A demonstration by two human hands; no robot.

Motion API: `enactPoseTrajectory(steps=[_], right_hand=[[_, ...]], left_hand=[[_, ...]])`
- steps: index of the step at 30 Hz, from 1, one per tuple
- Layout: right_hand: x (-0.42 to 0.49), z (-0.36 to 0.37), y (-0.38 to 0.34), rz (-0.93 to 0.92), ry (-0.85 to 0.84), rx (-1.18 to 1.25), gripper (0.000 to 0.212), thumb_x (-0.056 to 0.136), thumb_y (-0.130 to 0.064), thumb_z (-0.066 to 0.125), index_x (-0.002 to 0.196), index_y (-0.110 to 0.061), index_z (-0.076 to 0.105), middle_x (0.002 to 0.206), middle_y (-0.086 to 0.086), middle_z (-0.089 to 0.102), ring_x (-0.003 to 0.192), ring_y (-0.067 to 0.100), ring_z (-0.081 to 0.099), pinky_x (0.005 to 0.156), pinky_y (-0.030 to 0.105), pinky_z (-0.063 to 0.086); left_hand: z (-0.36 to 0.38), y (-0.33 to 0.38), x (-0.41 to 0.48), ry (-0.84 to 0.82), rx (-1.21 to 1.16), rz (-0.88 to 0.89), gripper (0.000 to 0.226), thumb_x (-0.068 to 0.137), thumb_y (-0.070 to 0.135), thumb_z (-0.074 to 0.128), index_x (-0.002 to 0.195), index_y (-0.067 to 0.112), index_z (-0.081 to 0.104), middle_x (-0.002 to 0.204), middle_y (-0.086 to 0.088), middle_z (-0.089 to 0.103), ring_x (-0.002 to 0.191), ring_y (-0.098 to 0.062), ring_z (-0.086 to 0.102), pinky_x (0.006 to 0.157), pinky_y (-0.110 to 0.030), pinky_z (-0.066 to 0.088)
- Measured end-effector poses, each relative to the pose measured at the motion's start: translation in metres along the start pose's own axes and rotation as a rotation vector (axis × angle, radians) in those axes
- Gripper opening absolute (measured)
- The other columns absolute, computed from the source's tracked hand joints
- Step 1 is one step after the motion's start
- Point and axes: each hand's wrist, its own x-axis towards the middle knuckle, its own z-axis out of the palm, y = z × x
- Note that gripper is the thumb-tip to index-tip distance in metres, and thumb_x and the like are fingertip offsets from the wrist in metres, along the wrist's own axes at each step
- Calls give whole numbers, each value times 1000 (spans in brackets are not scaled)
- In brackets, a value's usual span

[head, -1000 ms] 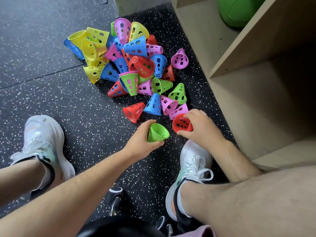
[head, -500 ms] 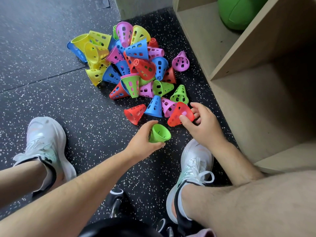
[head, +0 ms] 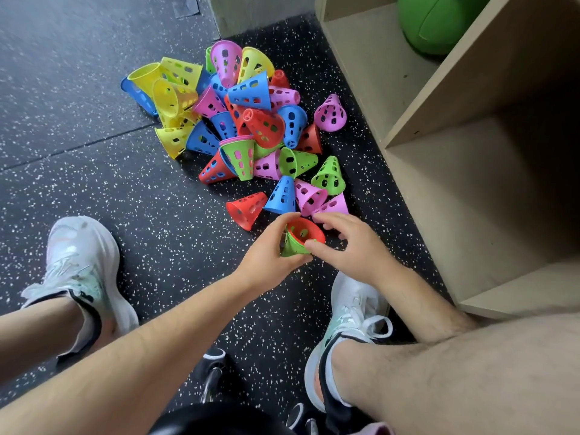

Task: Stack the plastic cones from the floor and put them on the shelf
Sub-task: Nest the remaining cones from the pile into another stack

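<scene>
Two cones are in the hands, low over the floor [head: 125,189], just in front of the pile [head: 251,120]. The left hand [head: 266,249] wraps its fingers round the green cone [head: 290,248], mouth turned up. The right hand [head: 348,243] pinches the rim of the red cone [head: 303,230], which sits nested inside the green one, thumb on the near edge and fingers over the far edge.

These look like thin, perforated plastic: light, a bit springy, and likely to flex if squeezed hard. The wide rim is the place to hold, and the holes give the fingers some purchase. Nested cones may jam or sit crooked, so a straight push seems best.

There's room to work. The nearest loose cones, pink [head: 332,206] and another red [head: 246,209], lie just beyond the knuckles. The shelf [head: 455,189] stands close on the right with its lower bay open, and its front edge is the thing to clear. A green ball [head: 439,23] sits in the upper bay. The right shoe [head: 351,312] is just under the right wrist.
</scene>
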Motion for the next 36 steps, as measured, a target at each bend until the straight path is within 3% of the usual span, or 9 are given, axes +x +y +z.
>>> enactPoseTrajectory(steps=[3, 5, 11, 20, 23, 26, 29, 33, 36], right_hand=[[5, -2, 4, 36, 265, -24, 35, 90, -42, 67, 119, -23, 64, 113, -11, 57, 97, -3, 56, 79, 13, 44], [12, -4, 9, 136, 371, -62, 28, 92, -33, 67, 116, -19, 62, 111, -7, 53, 88, -1, 55, 79, 19, 48], [29, -3, 32, 317, 231, -163, 20, 96, -34, 60, 109, -20, 63, 107, 0, 57, 93, 19, 56, 78, 32, 45], [19, -8, 22, 208, 279, 59, 18, 104, -32, 45, 107, -28, 63, 107, -4, 58, 92, 12, 57, 79, 29, 43], [15, -9, 13, 78, 281, 71, 20, 105, -29, 47, 111, -25, 65, 103, -8, 61, 82, 7, 55, 74, 21, 42], [16, -7, 7, -41, 227, 51, 23, 104, -22, 51, 121, -16, 66, 121, -7, 60, 108, 6, 55, 95, 12, 40], [17, -3, 4, -103, 153, 43, 21, 103, -20, 54, 119, -18, 68, 122, -15, 56, 118, 8, 54, 105, 20, 39], [16, 1, 3, -116, 88, 57, 20, 103, -25, 54, 119, -31, 64, 127, -20, 54, 126, 12, 52, 109, 37, 42], [17, 2, -1, -99, 5, 27, 25, 104, -30, 50, 125, -35, 63, 136, -18, 53, 134, 7, 45, 114, 37, 38]], left_hand=[[0, -2, 0, 3, 15, -38, 77, 83, 24, 84, 146, 35, 42, 134, 18, 58, 121, 1, 57, 106, -29, 48], [0, -2, -1, -6, 25, -72, 76, 82, 22, 81, 144, 37, 40, 130, 18, 59, 115, -2, 60, 102, -27, 50], [-5, 2, -2, -45, 44, -163, 74, 78, 12, 71, 135, 41, 33, 118, 15, 58, 98, -9, 65, 82, -31, 56], [-3, 2, 3, -21, -59, -205, 73, 80, 4, 70, 133, 38, 33, 119, 5, 55, 71, -12, 57, 54, -20, 48], [-2, 3, 4, -4, -74, -188, 71, 81, 4, 72, 132, 36, 34, 116, 6, 57, 77, -11, 59, 59, -20, 52], [-1, 5, 6, 4, -105, -170, 68, 82, 6, 77, 130, 30, 35, 112, 3, 61, 85, -10, 61, 68, -18, 53], [-1, 9, 8, 21, -133, -138, 73, 81, 15, 86, 132, 24, 36, 116, 3, 61, 96, -7, 63, 79, -11, 49], [-3, 9, 10, 49, -116, -85, 75, 81, 30, 89, 134, 25, 36, 120, 3, 62, 105, -11, 66, 94, -29, 54], [-4, 7, 9, 77, -120, -74, 81, 79, 37, 90, 138, 27, 34, 120, 10, 61, 109, -7, 64, 98, -33, 54]])
